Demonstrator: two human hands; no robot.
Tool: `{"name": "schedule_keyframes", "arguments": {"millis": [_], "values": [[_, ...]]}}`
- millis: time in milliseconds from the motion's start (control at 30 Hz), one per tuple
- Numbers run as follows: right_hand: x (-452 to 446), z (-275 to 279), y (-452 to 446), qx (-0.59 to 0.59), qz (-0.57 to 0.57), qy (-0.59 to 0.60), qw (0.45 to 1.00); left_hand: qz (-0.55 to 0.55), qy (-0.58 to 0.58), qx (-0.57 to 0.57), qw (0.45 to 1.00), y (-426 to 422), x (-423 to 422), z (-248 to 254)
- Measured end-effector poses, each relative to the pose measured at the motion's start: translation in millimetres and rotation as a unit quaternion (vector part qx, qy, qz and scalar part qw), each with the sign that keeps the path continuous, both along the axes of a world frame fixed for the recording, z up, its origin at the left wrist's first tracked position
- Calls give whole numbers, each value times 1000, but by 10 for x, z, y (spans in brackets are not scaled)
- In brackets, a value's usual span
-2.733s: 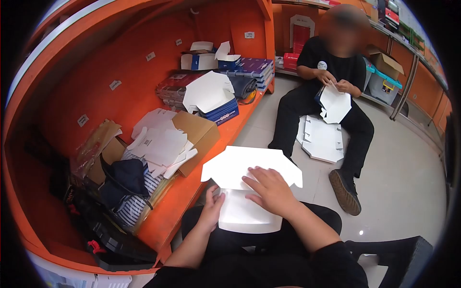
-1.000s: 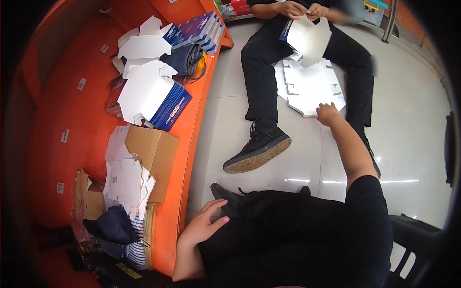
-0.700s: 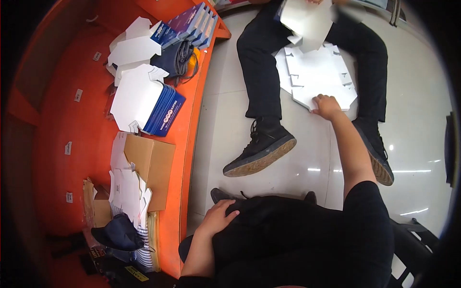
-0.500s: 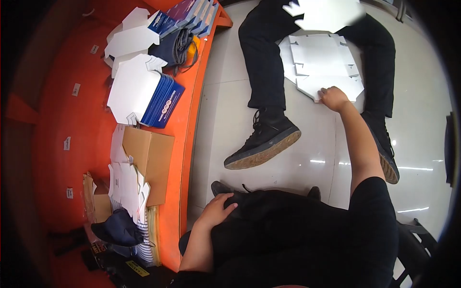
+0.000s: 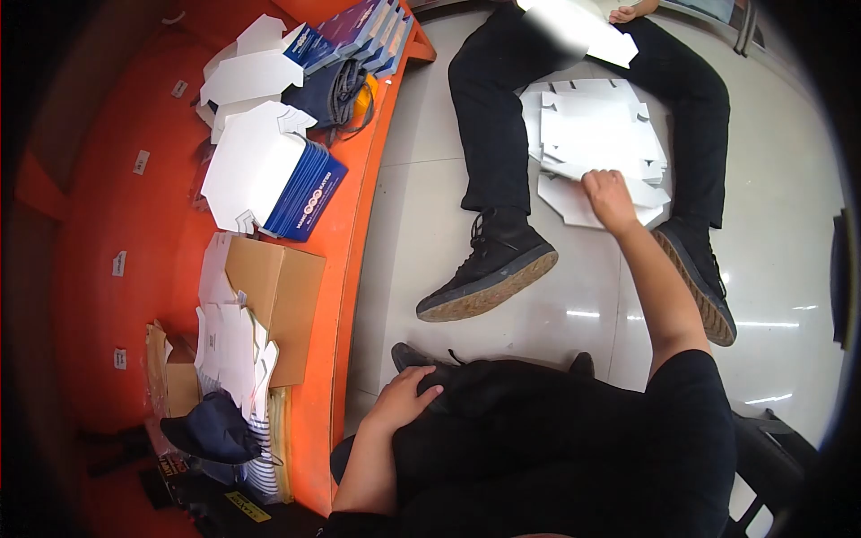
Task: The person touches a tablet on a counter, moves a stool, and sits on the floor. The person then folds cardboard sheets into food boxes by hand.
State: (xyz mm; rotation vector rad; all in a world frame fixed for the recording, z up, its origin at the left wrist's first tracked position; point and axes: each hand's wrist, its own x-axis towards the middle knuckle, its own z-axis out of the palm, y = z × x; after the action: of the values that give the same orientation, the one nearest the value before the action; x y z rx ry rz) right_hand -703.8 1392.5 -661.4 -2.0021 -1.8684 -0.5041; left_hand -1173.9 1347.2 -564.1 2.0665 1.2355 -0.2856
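On the floor between another person's legs lies a stack of flat white cardboard box blanks (image 5: 596,125), with slots and tabs along their edges. My right hand (image 5: 612,202) has its fingers curled over the near edge of an upper blank, which sits a little apart from a lower blank (image 5: 574,208). The fingertips are partly hidden. My left hand (image 5: 408,397) rests on my left knee, thumb and fingers apart, holding nothing.
The other person's hand (image 5: 632,13) is beside a blurred white blank (image 5: 587,31). To the left, an orange shelf (image 5: 345,269) carries a stack of blue printed boxes (image 5: 309,193), more white blanks (image 5: 256,161), a brown carton (image 5: 282,287) and a dark cap (image 5: 211,429).
The upper blanks have shifted away from me, exposing more of a lower one near my right hand. The other person's blank has moved left and tilted. My left hand stays put.
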Motion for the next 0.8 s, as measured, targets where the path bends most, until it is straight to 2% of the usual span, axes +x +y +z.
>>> {"name": "schedule_keyframes", "arguments": {"millis": [33,167,200,233,300,400,467,567,633,733,767,800], "values": [[-82,-5,-37,-6,15,16,1000,-3,-2,4,1000,-1,8,8],[-105,75,-38,-102,-63,267,956,-17,-7,10,1000,-13,13,20],[-63,192,-14,-27,-78,294,952,-15,-10,8,1000,-13,14,21],[-28,313,9,0,-114,309,944,-13,-13,7,1000,-10,16,21],[29,545,43,34,-126,241,962,-20,-8,14,1000,-10,0,15],[161,729,60,20,-135,209,968,-26,-7,19,999,-17,3,28],[308,964,4,143,-122,174,967,-25,-8,21,999,-8,5,56],[335,1568,-67,277,-102,143,944,-11,-16,25,1000,-26,-38,72],[191,2081,-226,226,-72,187,953,-4,-25,29,999,-42,-86,84],[-286,2959,-557,197,-7,307,931,45,-109,67,991,-38,-133,86],[-433,3207,-657,208,20,279,937,61,-134,175,973,-63,-107,174],[-586,3441,-773,165,54,306,936,78,-156,283,943,-97,-85,330]]}}
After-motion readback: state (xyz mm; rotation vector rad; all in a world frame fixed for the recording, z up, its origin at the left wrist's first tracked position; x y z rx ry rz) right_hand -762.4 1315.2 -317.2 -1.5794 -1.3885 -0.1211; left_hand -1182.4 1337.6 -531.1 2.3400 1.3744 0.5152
